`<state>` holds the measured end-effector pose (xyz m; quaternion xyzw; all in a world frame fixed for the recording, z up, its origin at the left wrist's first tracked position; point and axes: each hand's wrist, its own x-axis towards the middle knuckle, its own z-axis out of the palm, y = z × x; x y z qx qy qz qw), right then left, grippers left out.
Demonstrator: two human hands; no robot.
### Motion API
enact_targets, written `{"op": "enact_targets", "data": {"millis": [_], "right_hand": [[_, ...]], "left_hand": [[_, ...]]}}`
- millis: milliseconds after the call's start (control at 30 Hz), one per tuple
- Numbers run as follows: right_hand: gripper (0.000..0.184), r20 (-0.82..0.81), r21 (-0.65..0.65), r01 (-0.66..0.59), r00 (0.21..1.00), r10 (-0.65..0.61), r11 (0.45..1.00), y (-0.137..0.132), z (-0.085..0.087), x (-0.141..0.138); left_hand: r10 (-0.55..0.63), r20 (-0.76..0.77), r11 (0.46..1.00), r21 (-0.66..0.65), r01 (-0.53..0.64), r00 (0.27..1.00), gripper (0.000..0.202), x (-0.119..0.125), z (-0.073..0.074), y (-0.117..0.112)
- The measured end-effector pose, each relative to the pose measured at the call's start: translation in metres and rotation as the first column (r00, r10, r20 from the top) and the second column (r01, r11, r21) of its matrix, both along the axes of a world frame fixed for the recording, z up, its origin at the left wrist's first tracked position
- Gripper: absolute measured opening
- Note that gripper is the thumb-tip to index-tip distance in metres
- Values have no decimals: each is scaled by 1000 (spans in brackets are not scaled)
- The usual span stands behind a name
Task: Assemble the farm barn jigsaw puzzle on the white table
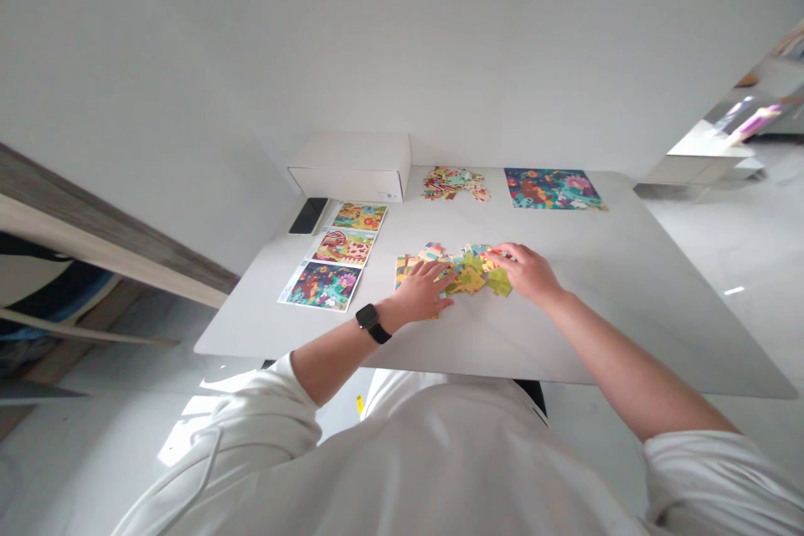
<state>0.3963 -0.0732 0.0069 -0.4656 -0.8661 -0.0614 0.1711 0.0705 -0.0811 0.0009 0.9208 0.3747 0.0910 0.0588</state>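
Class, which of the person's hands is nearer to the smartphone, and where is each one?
Left. The left hand is to the right of the smartphone and lower in the view, over jigsaw pieces; the right hand is farther right, at the pieces' right side.

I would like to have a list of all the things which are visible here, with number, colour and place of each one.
Wall: 1 behind the table, pale grey
Table: 1, whitish, centre
Box: 1, white, back left of table
Phone: 1, dark screen, left, before the box
Sheet: 1, three colourful pictures, left on table
Near puzzle pieces: too many to count, yellow, green, blue, under and between hands
Far puzzle pieces: uncountable, mixed colours, back centre
Picture: 1, dark blue, multicoloured, back right
Side items: blurred, count unclear, right edge
Watch: 1, black, left wrist
Sleeves: 2, white, both arms
Left hand: 1, on near pieces
Right hand: 1, at their right end
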Motion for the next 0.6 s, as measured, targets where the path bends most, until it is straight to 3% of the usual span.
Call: {"op": "enact_targets", "data": {"millis": [100,200,333,400,467,600], "right_hand": [[62,25,-58,-44,999,45,997,-1,-5,-2],[59,-33,-57,-40,999,38,998,-5,-6,-5],[43,-124,-76,-132,985,122,988,-12,-4,-41],[42,-125,-121,-245,965,230,962,-18,-6,-76],[51,-103,-175,-317,948,303,932,-25,-9,-113],[64,-71,-238,-336,942,328,911,-31,-15,-163]], "left_hand": [[66,33,998,-2,-66,997,67,-22,2,5],[172,67,984,-52,-169,983,76,-60,2,17],[164,66,978,-143,-154,984,100,-99,0,38],[173,71,969,-188,-157,982,94,-103,0,48],[206,84,960,-208,-185,975,74,-97,2,57],[313,49,916,-279,-288,948,53,-79,12,76]]}}
